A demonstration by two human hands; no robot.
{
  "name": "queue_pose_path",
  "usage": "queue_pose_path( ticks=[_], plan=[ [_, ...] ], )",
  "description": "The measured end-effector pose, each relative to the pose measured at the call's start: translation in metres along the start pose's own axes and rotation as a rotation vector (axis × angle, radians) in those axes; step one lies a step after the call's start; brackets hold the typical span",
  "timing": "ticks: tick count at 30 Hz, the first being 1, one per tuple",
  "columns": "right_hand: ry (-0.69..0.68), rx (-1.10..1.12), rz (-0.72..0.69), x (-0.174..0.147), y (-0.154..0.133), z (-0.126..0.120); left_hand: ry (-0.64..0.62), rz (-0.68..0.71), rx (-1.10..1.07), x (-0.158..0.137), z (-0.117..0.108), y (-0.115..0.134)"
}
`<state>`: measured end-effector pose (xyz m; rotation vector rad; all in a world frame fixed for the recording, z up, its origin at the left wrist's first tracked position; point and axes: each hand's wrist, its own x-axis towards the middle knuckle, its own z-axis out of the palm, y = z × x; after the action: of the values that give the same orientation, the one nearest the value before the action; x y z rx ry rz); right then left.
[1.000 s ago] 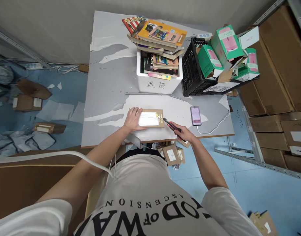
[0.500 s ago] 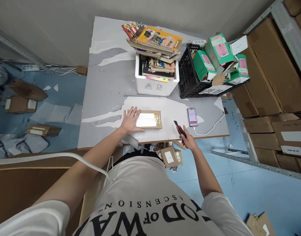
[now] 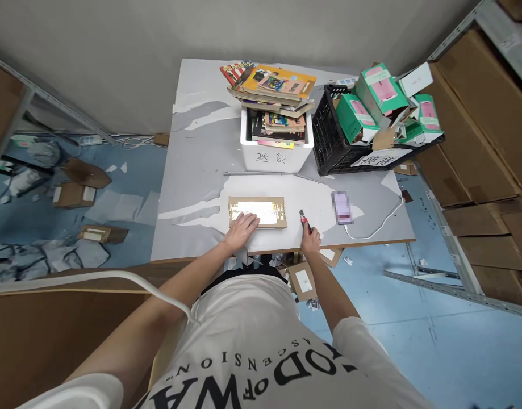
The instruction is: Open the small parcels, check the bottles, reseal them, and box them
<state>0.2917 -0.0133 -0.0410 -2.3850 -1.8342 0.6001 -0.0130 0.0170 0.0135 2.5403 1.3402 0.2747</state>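
A small brown cardboard box (image 3: 279, 218) with a white label and shiny tape lies flat near the table's front edge. On its near left part rests my left hand (image 3: 242, 230), fingers stretched out over the label and box edge. To the right of the box, my right hand (image 3: 310, 241) is wrapped round a red and black box cutter (image 3: 305, 222), its tip pointing away from me. The cutter is apart from the box. Whether its blade is out I cannot tell.
Behind the box stand a white bin (image 3: 278, 158) piled with books and a black crate (image 3: 329, 147) of green boxes. A phone (image 3: 342, 208) on a white cable (image 3: 378, 227) lies at right. Cartons (image 3: 477, 119) fill the right-hand shelf; a large open carton (image 3: 51, 341) is at lower left.
My left hand has shifted from the box's left end to its near edge, uncovering that end. My right hand has brought the cutter closer to the box. The camera view has shifted slightly.
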Motion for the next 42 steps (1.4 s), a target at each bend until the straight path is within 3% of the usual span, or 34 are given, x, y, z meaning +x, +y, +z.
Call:
queue_pose_path(
  ticks=[3, 5, 8, 11, 16, 22, 25, 27, 29, 31, 33, 35, 38, 42],
  plan=[
    [0.165, 0.066, -0.081, 0.015, -0.025, -0.024, -0.010, -0.007, -0.046, 0.000, 0.004, -0.001],
    [0.214, 0.123, -0.257, 0.031, -0.054, -0.047, -0.010, -0.023, -0.071, 0.001, 0.006, -0.002],
    [0.041, 0.034, -0.702, 0.055, -0.102, -0.072, -0.003, -0.040, -0.082, 0.005, 0.008, -0.002],
    [-0.114, -0.140, -0.901, 0.068, -0.136, -0.076, -0.026, -0.029, -0.089, 0.008, 0.009, -0.001],
    [-0.176, -0.256, -0.878, 0.072, -0.146, -0.076, -0.053, -0.023, -0.099, 0.006, 0.006, 0.001],
    [-0.283, -0.034, -0.661, 0.117, -0.152, -0.102, -0.012, -0.034, -0.100, -0.003, 0.007, 0.005],
    [-0.129, 0.071, -0.399, 0.130, -0.162, -0.097, 0.027, -0.036, -0.104, -0.005, 0.006, 0.007],
    [0.026, 0.096, -0.304, 0.124, -0.166, -0.087, 0.062, -0.033, -0.111, -0.006, 0.003, 0.008],
    [0.191, 0.061, -0.402, 0.107, -0.166, -0.080, 0.099, -0.029, -0.119, -0.007, -0.005, 0.006],
    [0.271, -0.017, -0.667, 0.085, -0.161, -0.078, 0.133, -0.056, -0.118, -0.008, -0.016, -0.002],
    [0.161, -0.114, -0.989, 0.064, -0.154, -0.080, 0.140, -0.107, -0.117, -0.009, -0.028, -0.017],
    [-0.031, -0.209, -1.176, 0.047, -0.150, -0.084, 0.099, -0.140, -0.138, -0.011, -0.037, -0.038],
    [-0.197, -0.350, -1.109, 0.032, -0.157, -0.088, -0.016, -0.117, -0.221, -0.013, -0.043, -0.067],
    [-0.218, -0.473, -0.898, 0.017, -0.171, -0.090, -0.043, -0.124, -0.301, -0.010, -0.041, -0.083]
  ],
)
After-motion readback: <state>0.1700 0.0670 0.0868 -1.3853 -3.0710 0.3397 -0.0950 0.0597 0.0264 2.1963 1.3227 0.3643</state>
